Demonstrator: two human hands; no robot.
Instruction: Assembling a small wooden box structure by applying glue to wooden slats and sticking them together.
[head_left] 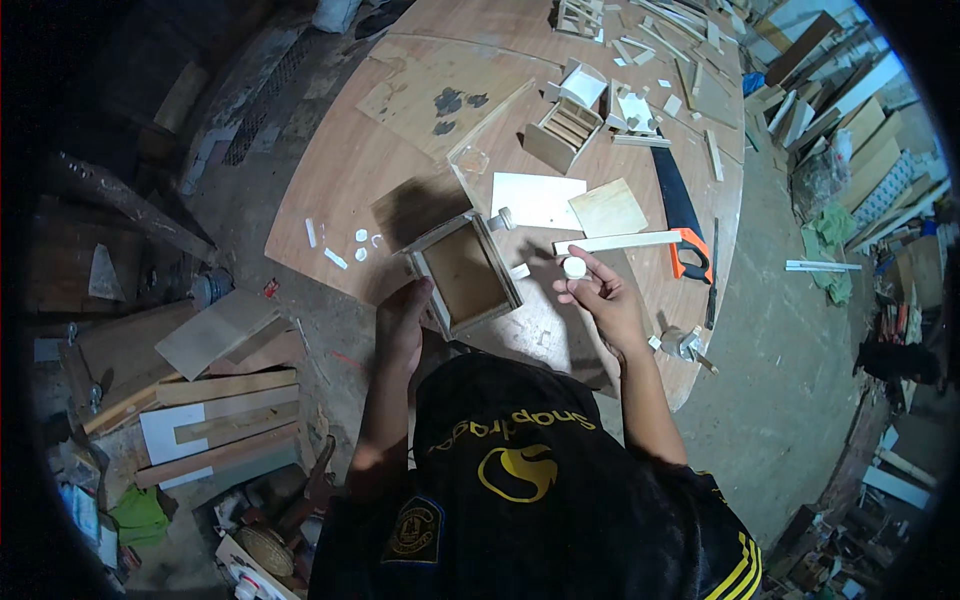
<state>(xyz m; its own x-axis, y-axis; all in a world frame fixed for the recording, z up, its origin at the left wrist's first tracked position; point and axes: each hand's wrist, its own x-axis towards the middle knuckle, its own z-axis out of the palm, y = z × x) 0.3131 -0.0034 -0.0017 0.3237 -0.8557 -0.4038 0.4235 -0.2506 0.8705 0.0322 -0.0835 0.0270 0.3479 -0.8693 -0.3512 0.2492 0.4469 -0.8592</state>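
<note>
My left hand (404, 318) grips the near left side of a small open wooden box (420, 263), tilted above the table's near edge. Two short pale pieces stick out from the box's right side. To the right, my right hand (610, 305) pinches a small round white disc (574, 268) between its fingertips, a little apart from the box. Just beyond that hand lies a pale wooden strip (620, 241), its right end against the orange handle of a handsaw (690, 255). Several small white rings and strips (361, 236) lie left of the box.
The wooden table (330, 190) carries a white rectangular sheet (538, 200), a thin plywood square (608, 207), a small slatted wooden piece (563, 135) and scattered offcuts. A jar (683, 344) with a stick stands at the right edge. Boards (220, 420) lean at lower left; scrap wood crowds the far right.
</note>
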